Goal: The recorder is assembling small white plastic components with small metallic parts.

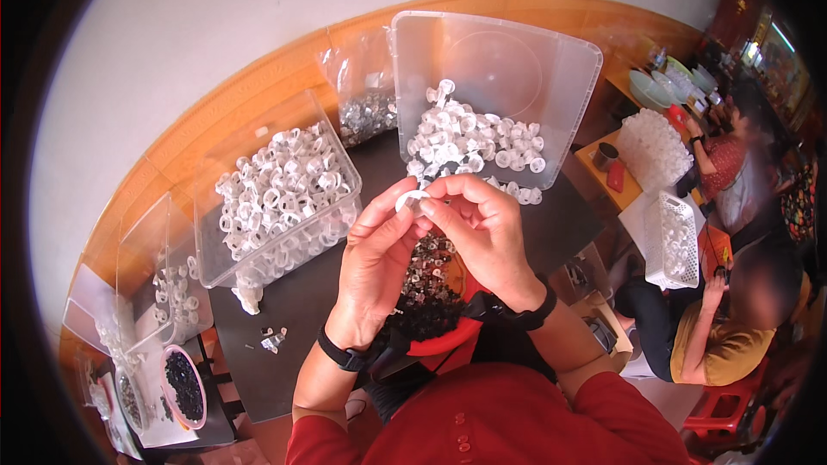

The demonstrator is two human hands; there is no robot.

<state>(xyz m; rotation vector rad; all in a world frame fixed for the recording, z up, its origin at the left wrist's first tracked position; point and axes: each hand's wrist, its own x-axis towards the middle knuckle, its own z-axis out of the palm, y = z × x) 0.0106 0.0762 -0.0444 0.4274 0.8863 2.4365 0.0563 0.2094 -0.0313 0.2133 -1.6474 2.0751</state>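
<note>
Over the dark table (pixel 284 370), my left hand (pixel 370 263) and my right hand (pixel 487 245) meet, each pinching a small white plastic ring-shaped part (pixel 412 199) between thumb and fingertips. My fingers cover some of the part. Below them sits a red basin (pixel 435 345) with small metallic-looking and black pieces (pixel 428 314) in it. Just beyond my hands, a translucent bin (pixel 508 52) stands tilted, and white ring-shaped parts (pixel 469 133) spill from it onto the table. To the left, a clear bin (pixel 207 250) is heaped with similar white parts.
A plastic bag (pixel 366 112) of small metallic pieces stands between the bins. At the far left are a pink-rimmed bowl (pixel 204 405) of black pieces and a clear container (pixel 138 310). On the right, two people sit near a white basket (pixel 662 275) and a red stool (pixel 719 409).
</note>
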